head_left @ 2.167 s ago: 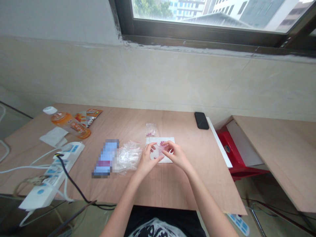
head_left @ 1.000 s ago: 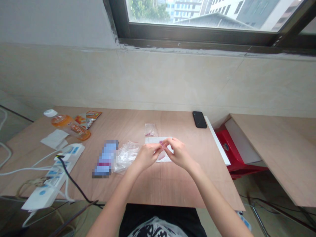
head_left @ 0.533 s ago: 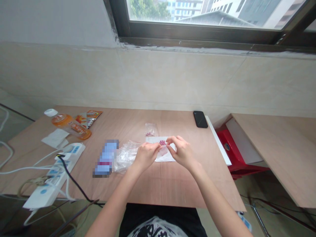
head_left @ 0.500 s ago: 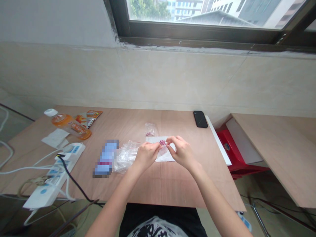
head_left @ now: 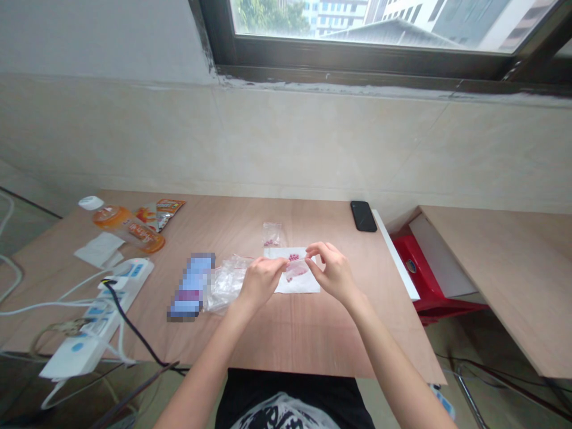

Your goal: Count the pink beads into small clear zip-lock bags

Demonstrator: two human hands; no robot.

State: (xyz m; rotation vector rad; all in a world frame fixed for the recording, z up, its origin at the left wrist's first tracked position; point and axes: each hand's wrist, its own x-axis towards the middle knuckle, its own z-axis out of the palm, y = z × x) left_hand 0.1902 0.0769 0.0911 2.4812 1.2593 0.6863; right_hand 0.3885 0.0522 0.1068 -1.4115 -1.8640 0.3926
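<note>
My left hand and my right hand each pinch one end of a small clear zip bag with pink beads inside, held just above a white paper sheet on the wooden table. A small heap of pink beads lies on the sheet behind the bag. Another small clear bag with pink beads rests further back. A pile of empty clear bags sits left of my left hand.
A blurred blue pack lies left of the bags. Power strips with cables, a tissue, an orange drink bottle and a snack packet fill the left side. A black phone lies back right; a red stool stands beside the table.
My hands have drawn slightly apart along the bag's top edge; the right hand has shifted a little right. The bag with beads now shows between them.
</note>
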